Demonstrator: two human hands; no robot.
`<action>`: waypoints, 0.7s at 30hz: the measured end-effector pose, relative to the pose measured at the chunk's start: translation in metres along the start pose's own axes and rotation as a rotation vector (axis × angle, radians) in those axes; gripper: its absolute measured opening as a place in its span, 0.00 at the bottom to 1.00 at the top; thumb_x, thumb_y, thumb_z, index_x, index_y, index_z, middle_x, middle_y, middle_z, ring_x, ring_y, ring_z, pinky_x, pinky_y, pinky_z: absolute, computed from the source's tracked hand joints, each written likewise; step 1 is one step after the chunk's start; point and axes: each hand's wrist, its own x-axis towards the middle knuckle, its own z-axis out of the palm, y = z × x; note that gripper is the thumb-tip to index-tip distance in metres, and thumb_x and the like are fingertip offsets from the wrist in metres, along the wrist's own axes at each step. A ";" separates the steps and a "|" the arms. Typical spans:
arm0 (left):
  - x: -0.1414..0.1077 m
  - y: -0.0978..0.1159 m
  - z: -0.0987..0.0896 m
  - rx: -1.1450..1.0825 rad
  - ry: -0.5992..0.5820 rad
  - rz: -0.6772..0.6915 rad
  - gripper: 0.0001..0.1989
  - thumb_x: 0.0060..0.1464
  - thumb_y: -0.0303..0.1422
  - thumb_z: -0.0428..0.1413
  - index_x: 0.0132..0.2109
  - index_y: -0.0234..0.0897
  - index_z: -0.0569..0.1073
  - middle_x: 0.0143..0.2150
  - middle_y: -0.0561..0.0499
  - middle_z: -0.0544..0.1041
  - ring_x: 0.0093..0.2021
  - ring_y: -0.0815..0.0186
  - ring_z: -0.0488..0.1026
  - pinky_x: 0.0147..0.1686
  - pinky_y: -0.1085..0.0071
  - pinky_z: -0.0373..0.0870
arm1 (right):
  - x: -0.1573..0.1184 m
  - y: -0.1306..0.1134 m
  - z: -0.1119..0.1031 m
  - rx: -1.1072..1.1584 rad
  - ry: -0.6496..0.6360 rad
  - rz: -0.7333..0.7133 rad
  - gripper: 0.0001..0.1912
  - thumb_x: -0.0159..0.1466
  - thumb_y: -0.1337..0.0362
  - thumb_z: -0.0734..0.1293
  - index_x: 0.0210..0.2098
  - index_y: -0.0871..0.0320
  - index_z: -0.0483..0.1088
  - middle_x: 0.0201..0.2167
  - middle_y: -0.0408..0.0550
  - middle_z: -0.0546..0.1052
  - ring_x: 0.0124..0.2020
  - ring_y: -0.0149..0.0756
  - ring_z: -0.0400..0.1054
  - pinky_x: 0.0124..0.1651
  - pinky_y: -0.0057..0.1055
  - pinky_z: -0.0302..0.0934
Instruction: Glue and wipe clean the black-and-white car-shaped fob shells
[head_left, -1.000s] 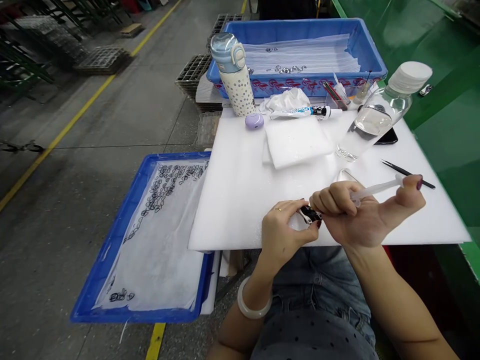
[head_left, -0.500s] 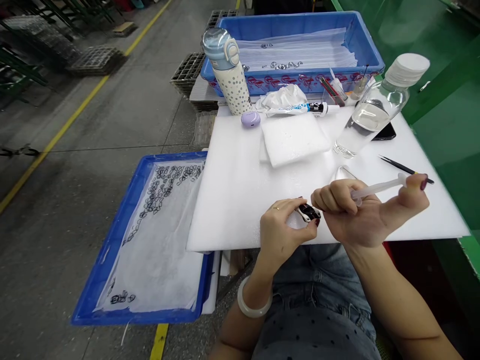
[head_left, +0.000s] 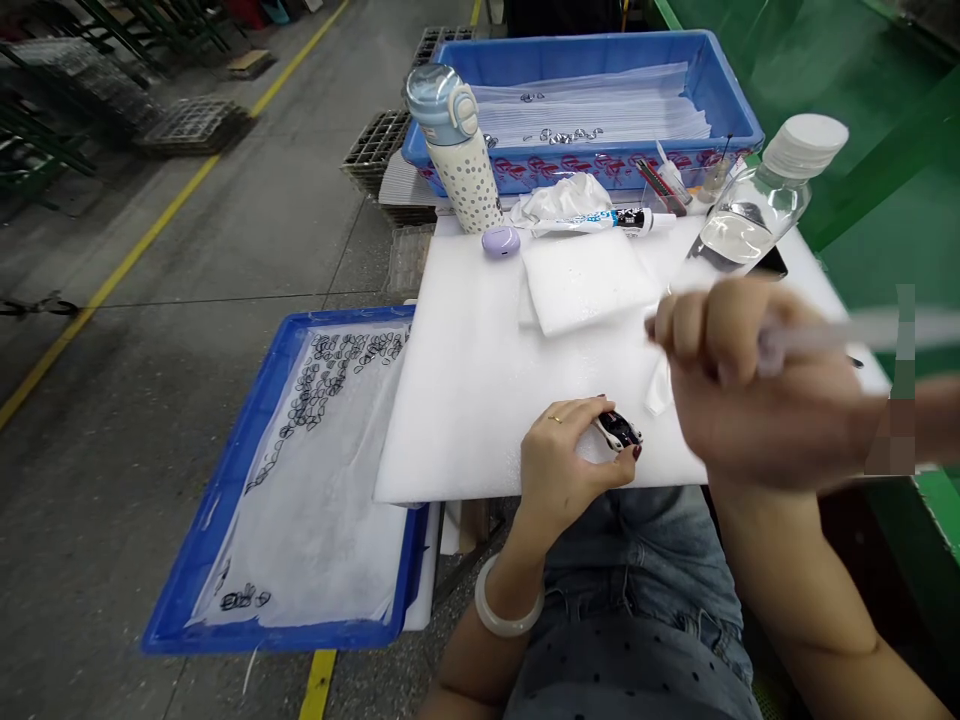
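My left hand (head_left: 559, 465) pinches a small glossy black-and-white piece (head_left: 619, 430) between thumb and fingers, just above the near edge of the white foam-topped table (head_left: 465, 410). What exactly the piece is, I cannot tell. My right hand (head_left: 757, 395), smeared by motion, is raised at the right with its fingers curled around a translucent plastic syringe (head_left: 840, 335). The syringe points across the palm and its far end is blurred. Beneath the right hand a small white scrap (head_left: 658, 388) lies on the table.
A folded foam sheet (head_left: 589, 282), purple case (head_left: 501, 241), glue tube (head_left: 600, 221), spotted flask (head_left: 466, 180) and clear bottle (head_left: 750, 225) stand or lie farther back. Behind them is a blue bin (head_left: 637, 165). Lower left, a blue tray (head_left: 274, 640) holds many dark rings.
My right hand has risen toward the camera and moved right with the syringe, now covering the tweezers' place. My left hand stays put, still holding the black-and-white piece.
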 end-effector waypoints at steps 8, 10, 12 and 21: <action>-0.004 -0.002 -0.003 0.013 -0.057 0.054 0.23 0.40 0.27 0.65 0.47 0.39 0.76 0.51 0.46 0.80 0.50 0.55 0.77 0.52 0.55 0.75 | 0.108 0.065 -0.017 -0.183 -0.019 0.118 0.35 0.61 0.30 0.54 0.21 0.56 0.60 0.23 0.44 0.63 0.26 0.31 0.60 0.34 0.30 0.58; -0.003 -0.002 -0.003 0.017 -0.056 0.062 0.23 0.39 0.27 0.66 0.46 0.39 0.76 0.50 0.46 0.81 0.50 0.54 0.77 0.51 0.55 0.75 | 0.114 0.071 -0.018 -0.136 -0.006 0.021 0.35 0.61 0.29 0.51 0.21 0.54 0.58 0.21 0.43 0.58 0.24 0.31 0.56 0.33 0.31 0.57; -0.003 -0.003 -0.003 0.013 -0.057 0.065 0.23 0.38 0.27 0.67 0.46 0.39 0.76 0.50 0.46 0.80 0.50 0.54 0.77 0.51 0.55 0.75 | 0.120 0.075 -0.010 -0.116 -0.007 -0.019 0.36 0.60 0.28 0.48 0.20 0.54 0.55 0.20 0.42 0.55 0.22 0.31 0.53 0.31 0.31 0.56; -0.004 -0.006 -0.007 0.100 -0.113 0.078 0.24 0.39 0.27 0.68 0.47 0.39 0.76 0.53 0.45 0.77 0.53 0.52 0.74 0.52 0.54 0.74 | 0.098 0.055 -0.028 -0.487 0.033 -0.175 0.25 0.63 0.38 0.56 0.39 0.53 0.65 0.43 0.49 0.71 0.47 0.36 0.68 0.51 0.34 0.62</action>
